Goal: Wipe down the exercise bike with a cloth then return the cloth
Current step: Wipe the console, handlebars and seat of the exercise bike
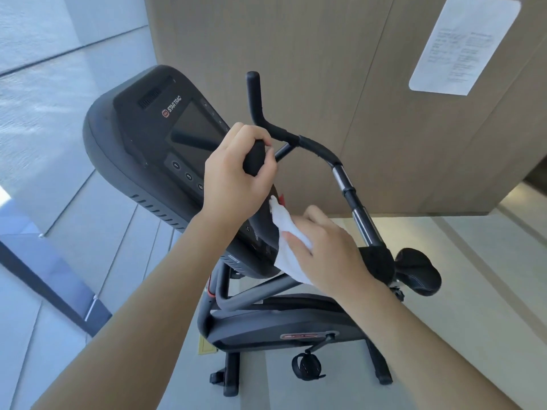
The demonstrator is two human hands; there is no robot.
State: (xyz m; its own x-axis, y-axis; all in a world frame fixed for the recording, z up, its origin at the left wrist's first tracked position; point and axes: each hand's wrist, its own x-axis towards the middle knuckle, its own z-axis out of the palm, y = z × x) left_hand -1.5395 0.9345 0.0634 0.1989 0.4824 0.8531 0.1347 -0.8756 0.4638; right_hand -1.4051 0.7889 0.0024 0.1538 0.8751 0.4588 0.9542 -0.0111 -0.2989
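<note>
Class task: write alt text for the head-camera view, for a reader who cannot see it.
A person's right hand presses a white cloth against an exercise bike's console, while the left hand grips a black handlebar end. The saddle sits lower right.

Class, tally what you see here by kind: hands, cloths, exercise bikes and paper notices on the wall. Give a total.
Hands: 2, left hand and right hand
Cloths: 1, white cloth
Exercise bikes: 1, exercise bike
Paper notices: 1, notice
Total: 5

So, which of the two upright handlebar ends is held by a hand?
The near handlebar end, beside the console: the left hand grips it. The far end stands free, untouched.
</note>
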